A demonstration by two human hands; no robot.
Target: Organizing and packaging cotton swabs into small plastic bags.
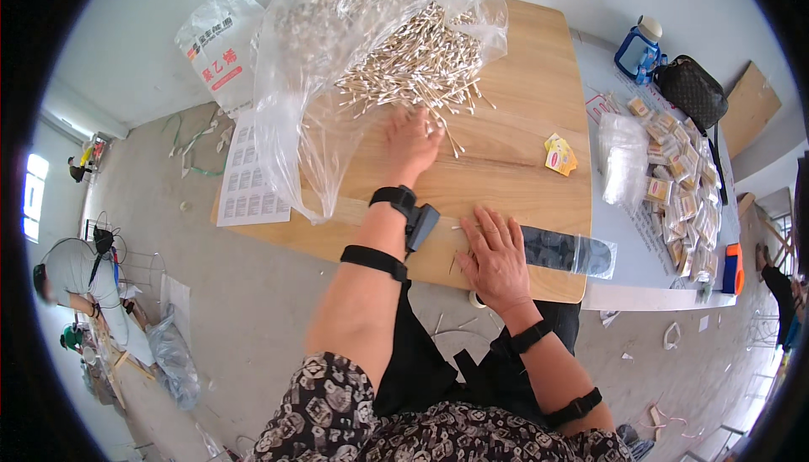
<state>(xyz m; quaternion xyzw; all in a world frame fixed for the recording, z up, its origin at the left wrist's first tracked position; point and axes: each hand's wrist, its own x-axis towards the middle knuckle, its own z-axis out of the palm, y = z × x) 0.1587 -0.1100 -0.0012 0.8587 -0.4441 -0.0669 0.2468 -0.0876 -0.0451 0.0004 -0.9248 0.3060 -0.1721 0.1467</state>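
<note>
A large heap of cotton swabs with white tips spills from a big clear plastic bag on the wooden table. My left hand reaches to the heap's near edge, fingers apart at the loose swabs. Closer to me, my right hand lies flat at the table's front edge, fingers stretched out. One or two thin sticks show beside its thumb. Just right of that hand lies a dark strip in clear plastic. Small yellow cards rest farther right.
On the grey board at the right are many small packed bundles, clear plastic bags, a blue bottle, a dark handbag and an orange-and-blue tool. Printed sheets hang over the table's left edge. Another person works at far left.
</note>
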